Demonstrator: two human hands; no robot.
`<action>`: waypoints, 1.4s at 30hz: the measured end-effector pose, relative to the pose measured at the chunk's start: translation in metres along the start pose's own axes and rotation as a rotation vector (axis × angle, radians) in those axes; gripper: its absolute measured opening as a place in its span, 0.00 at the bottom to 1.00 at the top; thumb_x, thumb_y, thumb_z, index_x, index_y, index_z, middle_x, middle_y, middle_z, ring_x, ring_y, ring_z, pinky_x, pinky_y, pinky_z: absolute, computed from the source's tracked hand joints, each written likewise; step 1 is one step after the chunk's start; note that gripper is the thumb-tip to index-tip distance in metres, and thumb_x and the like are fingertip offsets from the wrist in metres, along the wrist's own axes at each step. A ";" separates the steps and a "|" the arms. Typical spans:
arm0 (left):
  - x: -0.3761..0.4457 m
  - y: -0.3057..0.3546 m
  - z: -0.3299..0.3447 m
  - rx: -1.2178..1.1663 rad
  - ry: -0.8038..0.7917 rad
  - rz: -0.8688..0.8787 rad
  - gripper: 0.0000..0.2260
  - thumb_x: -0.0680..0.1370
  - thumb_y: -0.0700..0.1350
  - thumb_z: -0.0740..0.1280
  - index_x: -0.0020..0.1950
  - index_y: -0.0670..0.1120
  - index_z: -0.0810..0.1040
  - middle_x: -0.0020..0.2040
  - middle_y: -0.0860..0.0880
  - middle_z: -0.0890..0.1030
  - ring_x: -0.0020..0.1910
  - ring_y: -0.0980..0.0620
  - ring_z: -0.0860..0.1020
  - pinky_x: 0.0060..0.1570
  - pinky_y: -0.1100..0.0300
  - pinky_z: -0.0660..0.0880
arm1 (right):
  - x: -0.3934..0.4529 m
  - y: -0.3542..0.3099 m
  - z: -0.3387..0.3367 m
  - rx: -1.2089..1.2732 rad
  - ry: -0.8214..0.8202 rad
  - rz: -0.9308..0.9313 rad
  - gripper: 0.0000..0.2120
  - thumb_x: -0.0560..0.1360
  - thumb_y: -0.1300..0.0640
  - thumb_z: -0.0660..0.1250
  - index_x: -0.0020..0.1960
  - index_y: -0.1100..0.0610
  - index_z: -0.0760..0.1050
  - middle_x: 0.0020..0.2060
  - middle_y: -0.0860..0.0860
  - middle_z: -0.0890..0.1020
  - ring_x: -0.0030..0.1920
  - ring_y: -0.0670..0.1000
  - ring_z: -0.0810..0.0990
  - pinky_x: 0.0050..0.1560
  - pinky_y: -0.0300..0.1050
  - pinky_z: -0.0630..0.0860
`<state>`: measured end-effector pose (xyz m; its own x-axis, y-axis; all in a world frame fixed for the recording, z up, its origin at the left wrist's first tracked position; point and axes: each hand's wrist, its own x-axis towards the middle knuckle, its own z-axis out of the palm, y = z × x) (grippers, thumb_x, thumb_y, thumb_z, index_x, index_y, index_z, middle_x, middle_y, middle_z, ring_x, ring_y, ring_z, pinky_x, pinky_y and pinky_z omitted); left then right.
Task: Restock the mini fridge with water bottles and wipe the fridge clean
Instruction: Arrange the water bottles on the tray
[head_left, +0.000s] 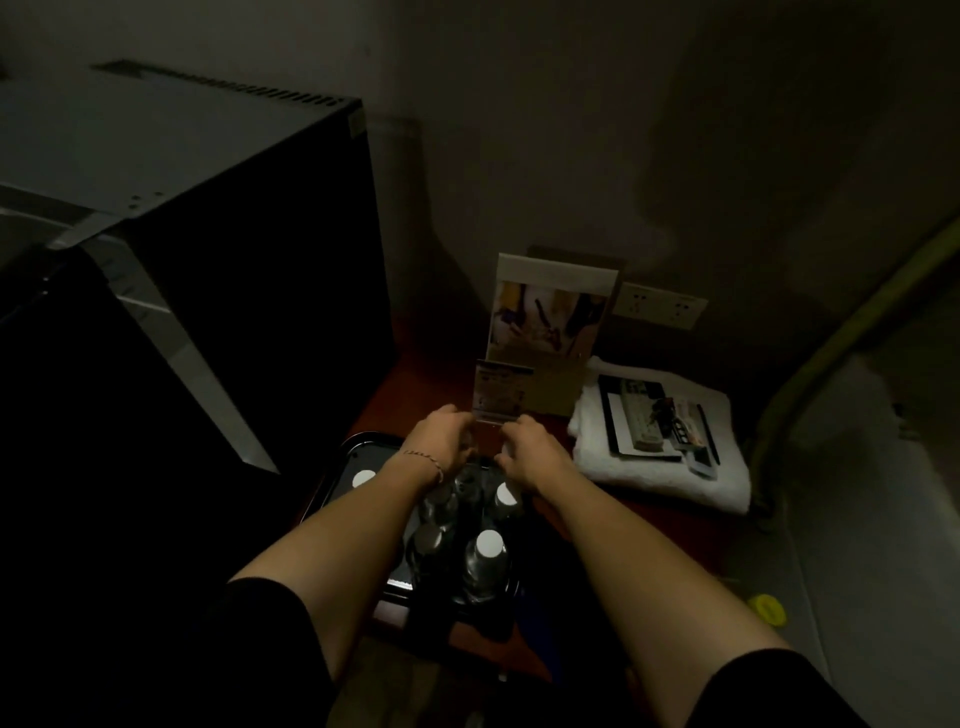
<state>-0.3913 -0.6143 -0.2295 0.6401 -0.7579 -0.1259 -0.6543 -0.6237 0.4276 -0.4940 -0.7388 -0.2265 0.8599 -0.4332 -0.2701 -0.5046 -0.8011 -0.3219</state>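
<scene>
Several clear water bottles with white caps (488, 544) stand on a black tray (358, 448) on a reddish wooden table (675, 525). The black mini fridge (223, 291) with a grey top stands to the left, its side facing me. Both my arms reach over the bottles to a small clear card stand (501, 392) just behind the tray. My left hand (441, 441) grips its base from the left and my right hand (530, 452) grips it from the right, fingers curled. The room is very dark.
A taller menu stand (550, 322) leans at the wall behind the card stand, beside a wall socket (660, 306). A folded white towel (670, 483) to the right carries a remote and small items. A yellow object (767, 608) lies on the floor at the right.
</scene>
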 end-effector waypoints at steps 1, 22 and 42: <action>-0.001 0.001 -0.003 -0.017 0.014 -0.001 0.13 0.78 0.45 0.70 0.62 0.49 0.77 0.51 0.53 0.68 0.56 0.48 0.75 0.51 0.60 0.70 | -0.002 -0.001 -0.004 0.003 0.017 -0.002 0.12 0.78 0.53 0.67 0.60 0.55 0.74 0.58 0.53 0.72 0.55 0.59 0.78 0.55 0.53 0.77; -0.118 0.066 -0.110 -0.044 0.207 0.284 0.13 0.76 0.48 0.70 0.59 0.49 0.77 0.56 0.49 0.73 0.53 0.47 0.76 0.50 0.55 0.75 | -0.185 -0.043 -0.086 -0.046 0.321 0.093 0.12 0.79 0.53 0.65 0.61 0.54 0.73 0.56 0.52 0.71 0.55 0.54 0.76 0.55 0.54 0.77; -0.431 0.020 -0.056 0.006 0.113 0.077 0.13 0.76 0.47 0.69 0.60 0.48 0.77 0.60 0.49 0.73 0.59 0.48 0.75 0.59 0.53 0.75 | -0.422 -0.133 0.037 0.026 0.209 -0.001 0.07 0.78 0.52 0.67 0.54 0.50 0.72 0.52 0.48 0.70 0.50 0.49 0.74 0.50 0.47 0.76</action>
<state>-0.6578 -0.2891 -0.1166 0.6287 -0.7776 0.0085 -0.7055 -0.5658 0.4268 -0.7925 -0.4337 -0.1035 0.8564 -0.5107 -0.0759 -0.5029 -0.7918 -0.3466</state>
